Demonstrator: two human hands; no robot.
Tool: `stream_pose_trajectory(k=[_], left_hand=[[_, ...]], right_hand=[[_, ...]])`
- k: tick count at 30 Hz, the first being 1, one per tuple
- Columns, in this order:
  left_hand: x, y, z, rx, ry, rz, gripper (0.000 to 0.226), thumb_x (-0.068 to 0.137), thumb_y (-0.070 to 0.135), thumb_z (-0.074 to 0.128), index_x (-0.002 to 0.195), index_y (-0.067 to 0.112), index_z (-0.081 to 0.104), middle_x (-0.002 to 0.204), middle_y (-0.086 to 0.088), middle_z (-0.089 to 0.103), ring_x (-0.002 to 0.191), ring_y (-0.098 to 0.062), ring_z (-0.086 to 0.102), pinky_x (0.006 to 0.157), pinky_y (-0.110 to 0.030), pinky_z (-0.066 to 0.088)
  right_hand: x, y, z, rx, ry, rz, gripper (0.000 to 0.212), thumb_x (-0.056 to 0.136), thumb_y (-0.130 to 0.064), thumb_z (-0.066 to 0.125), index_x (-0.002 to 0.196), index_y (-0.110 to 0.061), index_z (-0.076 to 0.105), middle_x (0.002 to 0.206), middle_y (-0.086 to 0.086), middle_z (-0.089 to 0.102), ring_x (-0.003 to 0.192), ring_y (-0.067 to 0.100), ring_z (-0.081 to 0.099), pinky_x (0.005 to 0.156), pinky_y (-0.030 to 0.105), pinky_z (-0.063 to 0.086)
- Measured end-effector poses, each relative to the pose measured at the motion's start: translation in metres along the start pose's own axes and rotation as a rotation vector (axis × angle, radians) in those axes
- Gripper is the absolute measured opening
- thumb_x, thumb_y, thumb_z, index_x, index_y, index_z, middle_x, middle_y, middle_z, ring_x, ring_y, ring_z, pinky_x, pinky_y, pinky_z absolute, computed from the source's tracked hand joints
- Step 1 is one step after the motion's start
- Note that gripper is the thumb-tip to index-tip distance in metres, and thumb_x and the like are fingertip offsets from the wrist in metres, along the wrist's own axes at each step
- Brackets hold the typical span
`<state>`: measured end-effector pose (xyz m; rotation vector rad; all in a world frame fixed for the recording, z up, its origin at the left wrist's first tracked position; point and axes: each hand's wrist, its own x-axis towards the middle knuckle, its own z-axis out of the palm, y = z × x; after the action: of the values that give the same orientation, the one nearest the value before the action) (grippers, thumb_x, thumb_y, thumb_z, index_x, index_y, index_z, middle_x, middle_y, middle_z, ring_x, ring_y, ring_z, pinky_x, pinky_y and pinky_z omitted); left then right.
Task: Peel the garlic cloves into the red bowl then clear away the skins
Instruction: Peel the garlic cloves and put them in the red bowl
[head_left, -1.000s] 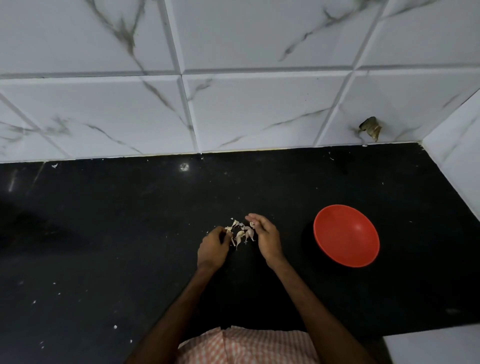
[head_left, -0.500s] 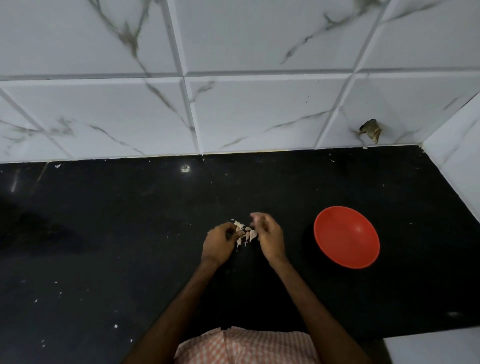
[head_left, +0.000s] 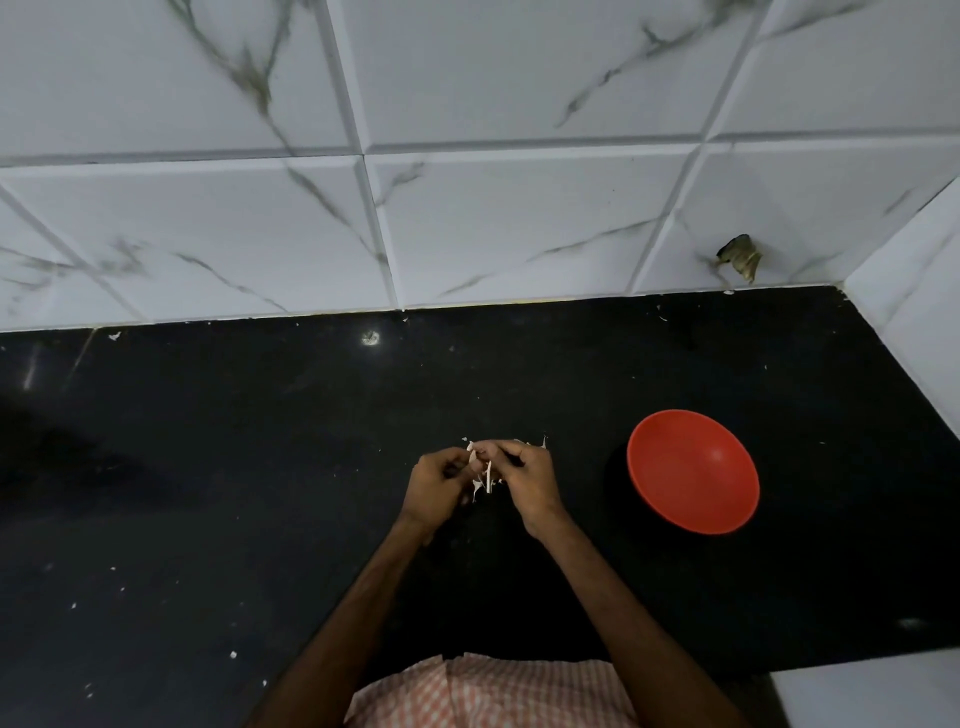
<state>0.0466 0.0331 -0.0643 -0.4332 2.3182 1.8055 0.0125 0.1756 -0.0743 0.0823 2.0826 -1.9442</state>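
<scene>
From the head camera, the left hand (head_left: 439, 486) and right hand (head_left: 530, 480) meet fingertip to fingertip above the glossy black stone worktop (head_left: 208, 467). Both pinch a small cluster of pale papery-skinned garlic cloves (head_left: 480, 470) between curled fingers. The round red plastic bowl (head_left: 693, 478) sits on the worktop, apart to the right of the right hand.

Your counter (head_left: 208, 467) looks like black stone, polished and glossy. The wall tiles (head_left: 519, 234) are glazed, smooth and marble-veined. The red bowl (head_left: 693, 470) looks like smooth plastic with a soft sheen. The garlic skins (head_left: 487, 475) are dry and papery, and your checked cloth (head_left: 493, 691) is matt and woven.
</scene>
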Motion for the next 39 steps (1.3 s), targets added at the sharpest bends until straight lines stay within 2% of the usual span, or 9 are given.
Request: stream_pose_trajectory(k=[5, 11, 16, 21, 25, 28, 32, 36, 39], left_hand=[[0.009, -0.011, -0.004, 0.308, 0.066, 0.01, 0.015, 0.095, 0.026, 0.065, 0.107, 0.029, 0.073, 0.094, 0.013, 0.075, 0.086, -0.003, 0.069, 0.082, -0.034, 0.057], [0.009, -0.016, -0.002, 0.588, 0.009, -0.016, 0.032, 0.094, 0.024, 0.064, 0.125, 0.032, 0.064, 0.115, 0.012, 0.07, 0.106, -0.009, 0.065, 0.09, -0.032, 0.052], [0.007, -0.027, -0.01, 0.519, 0.061, -0.022, 0.027, 0.093, 0.02, 0.065, 0.116, 0.034, 0.065, 0.101, 0.02, 0.07, 0.097, 0.002, 0.063, 0.082, -0.024, 0.048], [0.005, -0.041, -0.04, 0.374, 0.266, -0.1, 0.021, 0.096, 0.019, 0.061, 0.113, 0.03, 0.065, 0.108, 0.015, 0.068, 0.1, -0.004, 0.063, 0.089, -0.032, 0.053], [0.002, -0.057, -0.062, 0.303, 0.331, -0.167, 0.019, 0.096, 0.016, 0.062, 0.108, 0.029, 0.066, 0.109, 0.009, 0.069, 0.099, -0.007, 0.063, 0.09, -0.031, 0.051], [-0.003, -0.066, -0.068, 0.277, 0.345, -0.192, 0.017, 0.094, 0.017, 0.064, 0.104, 0.03, 0.067, 0.106, 0.008, 0.071, 0.098, -0.009, 0.065, 0.088, -0.032, 0.052], [-0.007, -0.071, -0.076, 0.26, 0.334, -0.205, 0.015, 0.093, 0.017, 0.064, 0.101, 0.028, 0.07, 0.102, 0.006, 0.073, 0.096, -0.011, 0.067, 0.085, -0.031, 0.053], [-0.009, -0.072, -0.078, 0.29, 0.31, -0.199, 0.017, 0.092, 0.014, 0.065, 0.103, 0.026, 0.07, 0.104, 0.007, 0.073, 0.096, -0.009, 0.067, 0.085, -0.028, 0.053], [-0.009, -0.069, -0.075, 0.318, 0.32, -0.198, 0.017, 0.094, 0.015, 0.063, 0.104, 0.028, 0.069, 0.103, 0.008, 0.072, 0.094, -0.008, 0.066, 0.083, -0.03, 0.053]], right_hand=[[0.0, -0.003, -0.006, 0.068, 0.055, 0.033, 0.025, 0.092, 0.005, 0.062, 0.111, -0.008, 0.073, 0.104, 0.004, 0.075, 0.099, 0.017, 0.072, 0.083, 0.029, 0.059], [0.005, -0.001, -0.02, -0.066, 0.054, 0.045, 0.026, 0.083, 0.005, 0.073, 0.098, -0.016, 0.074, 0.099, -0.002, 0.075, 0.096, 0.012, 0.072, 0.085, 0.033, 0.06], [0.0, -0.009, -0.013, -0.073, 0.031, -0.023, 0.027, 0.08, 0.009, 0.074, 0.098, -0.012, 0.071, 0.094, 0.003, 0.076, 0.091, 0.015, 0.073, 0.079, 0.03, 0.061], [0.001, -0.017, 0.016, -0.146, -0.028, -0.071, 0.026, 0.084, 0.011, 0.069, 0.103, -0.006, 0.067, 0.091, 0.003, 0.077, 0.091, 0.007, 0.073, 0.081, 0.022, 0.057], [0.006, -0.015, 0.052, -0.281, -0.106, -0.135, 0.03, 0.081, 0.01, 0.073, 0.102, -0.009, 0.065, 0.089, 0.001, 0.077, 0.087, 0.002, 0.072, 0.078, 0.014, 0.054], [0.01, -0.007, 0.08, -0.371, -0.162, -0.151, 0.032, 0.079, 0.008, 0.075, 0.099, -0.013, 0.062, 0.087, 0.004, 0.072, 0.08, 0.008, 0.069, 0.072, 0.014, 0.053], [0.01, 0.009, 0.105, -0.465, -0.19, -0.138, 0.035, 0.078, 0.005, 0.078, 0.09, -0.021, 0.058, 0.08, -0.005, 0.062, 0.072, 0.004, 0.061, 0.064, 0.01, 0.048], [0.009, 0.018, 0.111, -0.494, -0.183, -0.129, 0.035, 0.077, 0.007, 0.077, 0.089, -0.02, 0.058, 0.077, -0.009, 0.06, 0.072, -0.002, 0.059, 0.066, 0.011, 0.048], [0.01, 0.017, 0.104, -0.467, -0.196, -0.139, 0.033, 0.082, 0.013, 0.067, 0.094, -0.018, 0.061, 0.083, -0.007, 0.066, 0.082, 0.003, 0.066, 0.075, 0.02, 0.055]])
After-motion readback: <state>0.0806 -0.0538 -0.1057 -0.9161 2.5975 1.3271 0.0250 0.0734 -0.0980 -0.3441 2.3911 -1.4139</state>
